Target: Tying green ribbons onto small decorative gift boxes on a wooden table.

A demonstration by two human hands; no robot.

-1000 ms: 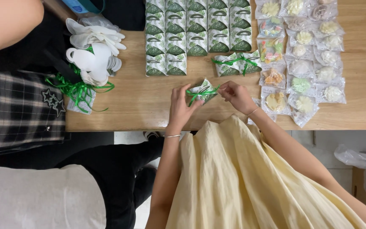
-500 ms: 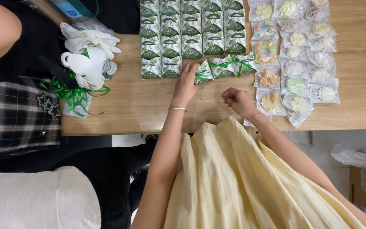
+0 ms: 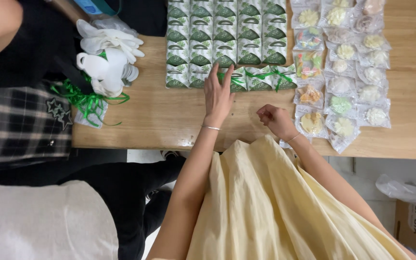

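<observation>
L hand (image 3: pixel 217 94) now flat on box (image 3: pixel 232 79)

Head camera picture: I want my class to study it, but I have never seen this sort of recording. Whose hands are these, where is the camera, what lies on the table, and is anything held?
The camera sits on a person's head and looks down, so the two bare arms reaching up from the bottom are that person's own. The left hand lies flat with its fingertips on a ribbon-tied green gift box at the edge of rows of like boxes on the wooden table. The right hand is loosely curled above the table, apparently holding nothing. To the right lie clear bags of small treats; to the left, white gloves and loose green ribbon. Another person sits at far left.
</observation>
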